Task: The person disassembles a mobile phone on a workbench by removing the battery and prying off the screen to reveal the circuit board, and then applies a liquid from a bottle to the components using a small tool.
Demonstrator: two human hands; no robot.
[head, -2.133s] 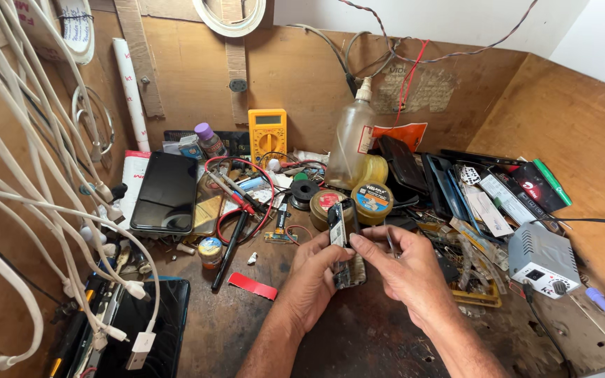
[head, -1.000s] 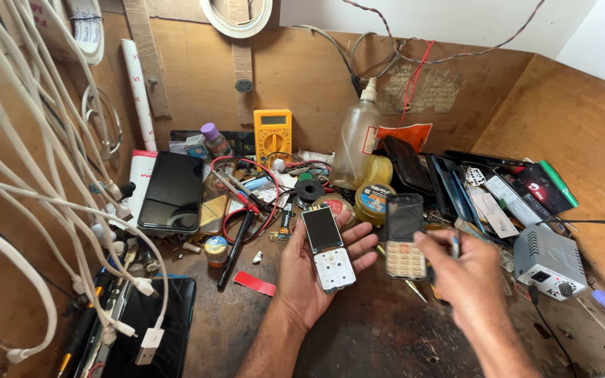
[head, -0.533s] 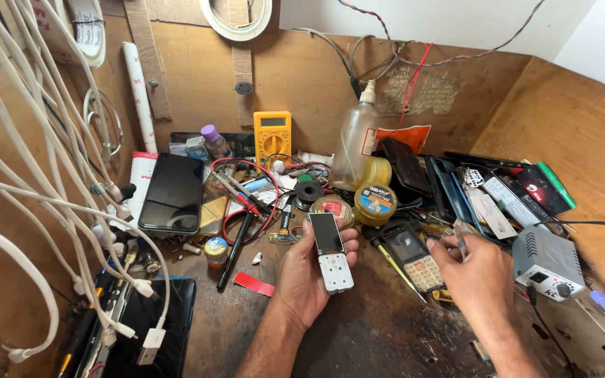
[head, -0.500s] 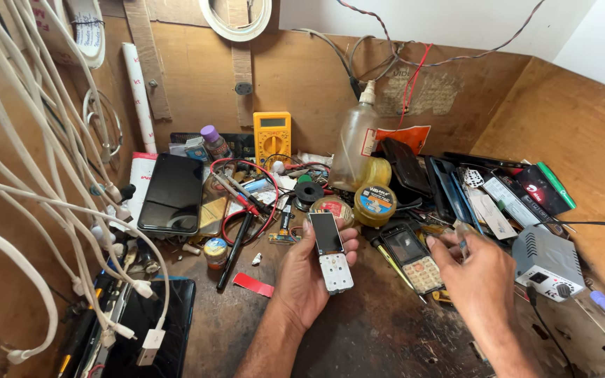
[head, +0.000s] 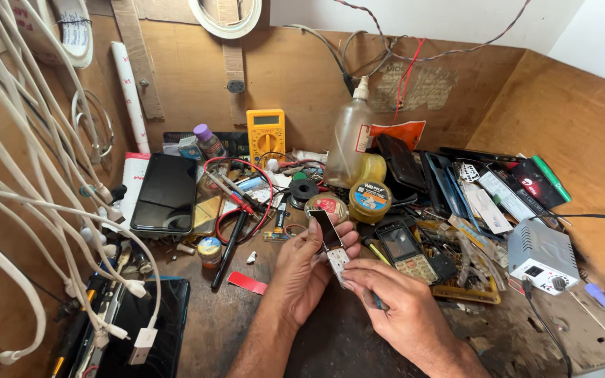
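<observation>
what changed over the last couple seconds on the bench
The right hand set the phone's front cover down on the bench to the right, then came back to the small phone, a thin tool in its fingers. The left hand kept cradling the phone. The yellow multimeter and clutter stayed put.

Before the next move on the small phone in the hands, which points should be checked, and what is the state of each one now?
1. Phone body is supported: ok, it lies in the left hand, screen end away from the person.
2. Right hand is on the work: ok, its fingertips touch the lower keypad end.
3. Tool is ready: cannot tell, only a thin blue-tipped piece shows under the right hand.
4. Removed front cover is safely put away: ok, it rests on the bench, to the right of the hands.
5. Space around the hands: not ok, solder tins and loose parts crowd close.
</observation>
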